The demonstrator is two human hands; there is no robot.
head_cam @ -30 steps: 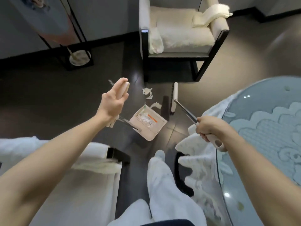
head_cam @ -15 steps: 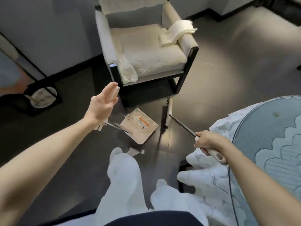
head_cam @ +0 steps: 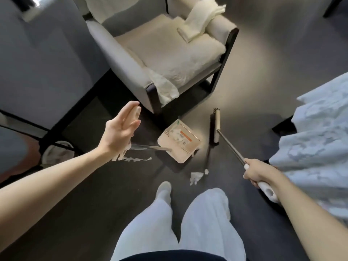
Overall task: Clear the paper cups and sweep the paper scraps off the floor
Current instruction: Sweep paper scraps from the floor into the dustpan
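**Dark floor, dustpan in one hand, broom in the other**

Looking down on a dark floor [head_cam: 90,204] in front of a pale armchair [head_cam: 169,53], with a light tablecloth [head_cam: 316,138] at the right edge.

Holding a broom [head_cam: 231,147] in the right hand [head_cam: 258,174], fingers curled tight round the white end of its handle. Brush head low, just right of the dustpan [head_cam: 178,144].

Holding the dustpan by its long handle in the left hand [head_cam: 118,132], raised and seen from the back. Fingers straight and close together, with the beige handle end showing between them and the thumb, so pinched there rather than wrapped.

Cannot see the palm side of that hand. Cannot tell whether the pale paper strip [head_cam: 135,159] just below the left wrist hangs from the hand or lies on the floor. Blurred along the dustpan's metal rod. Hard to make out a white-lined round container [head_cam: 56,153] in a black frame at far left, partly behind the left forearm.

Showing white bits inside the tilted dustpan tray. Showing more paper scraps [head_cam: 195,177] on the floor, on the near side of the dustpan and brush head, close to the white-trousered legs [head_cam: 205,223]. Between the two hands, nearer the right one, touching neither
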